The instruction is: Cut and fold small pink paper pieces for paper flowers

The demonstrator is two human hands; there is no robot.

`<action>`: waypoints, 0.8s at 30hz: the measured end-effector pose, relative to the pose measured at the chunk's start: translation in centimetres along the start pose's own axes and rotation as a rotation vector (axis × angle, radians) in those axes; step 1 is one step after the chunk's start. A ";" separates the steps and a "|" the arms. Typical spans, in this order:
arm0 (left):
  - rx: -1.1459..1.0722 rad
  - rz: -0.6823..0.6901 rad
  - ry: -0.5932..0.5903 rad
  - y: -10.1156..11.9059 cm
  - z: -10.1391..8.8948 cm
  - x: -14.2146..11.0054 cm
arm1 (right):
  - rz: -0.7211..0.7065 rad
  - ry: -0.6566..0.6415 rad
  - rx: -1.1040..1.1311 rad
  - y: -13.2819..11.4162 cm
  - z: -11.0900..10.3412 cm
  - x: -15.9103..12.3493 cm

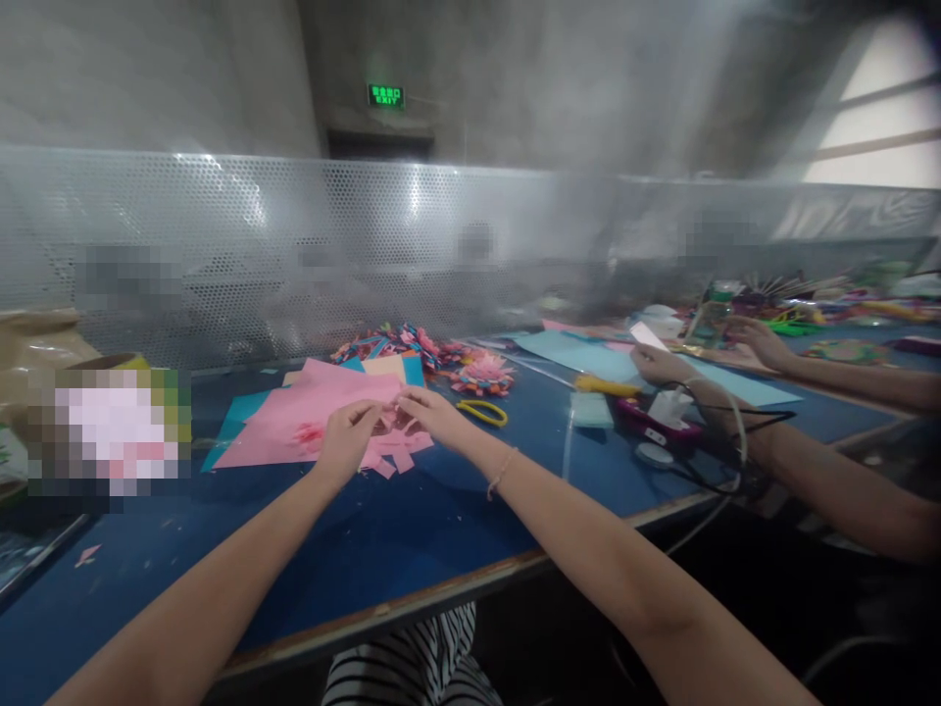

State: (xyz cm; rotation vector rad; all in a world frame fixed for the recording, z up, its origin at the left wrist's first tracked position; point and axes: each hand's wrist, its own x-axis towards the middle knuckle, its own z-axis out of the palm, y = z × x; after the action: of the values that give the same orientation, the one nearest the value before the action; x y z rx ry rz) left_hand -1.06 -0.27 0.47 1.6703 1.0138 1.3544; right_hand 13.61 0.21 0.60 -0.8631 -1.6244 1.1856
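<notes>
My left hand (351, 434) and my right hand (430, 412) meet over the front part of a large pink paper sheet (283, 412). Fingers of both are pinched together on a small pink paper piece (389, 417), mostly covered by the fingertips. Loose pink paper strips (401, 456) lie just below the hands on the blue table. Yellow-handled scissors (485, 412) rest to the right of my right hand. Behind them sits a fringed paper flower (481, 375) in pink, orange and blue.
A heap of colourful paper pieces (404, 343) lies at the back. Rightward are a purple tissue box (662, 417), light blue paper (573, 353) and a clear bottle (710, 319). A co-worker's hand (658, 363) holds something white. The table's front edge (412, 598) runs near my lap.
</notes>
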 end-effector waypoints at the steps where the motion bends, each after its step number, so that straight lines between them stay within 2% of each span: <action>1: 0.003 -0.009 0.003 0.0 0.0 0.0 | -0.008 0.001 -0.013 -0.1 0.0 0.0; 5: 0.068 0.015 0.001 -0.2 0.0 0.1 | -0.055 -0.018 -0.080 -0.2 0.1 -0.1; 10: -0.014 -0.023 0.052 -0.5 -0.1 0.4 | -0.057 0.029 -0.103 0.3 -0.1 0.2; 19: -0.262 -0.161 0.009 -1.5 0.1 0.7 | -0.022 0.056 -0.145 0.8 -0.1 0.1; 24: -0.245 -0.170 0.005 -1.4 0.3 0.6 | -0.036 0.063 -0.193 0.3 0.0 -0.2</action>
State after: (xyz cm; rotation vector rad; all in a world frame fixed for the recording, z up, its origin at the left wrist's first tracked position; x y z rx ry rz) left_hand -0.88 0.80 -0.66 1.3695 0.9288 1.3137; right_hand 13.67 0.16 0.23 -0.9787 -1.7155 0.9788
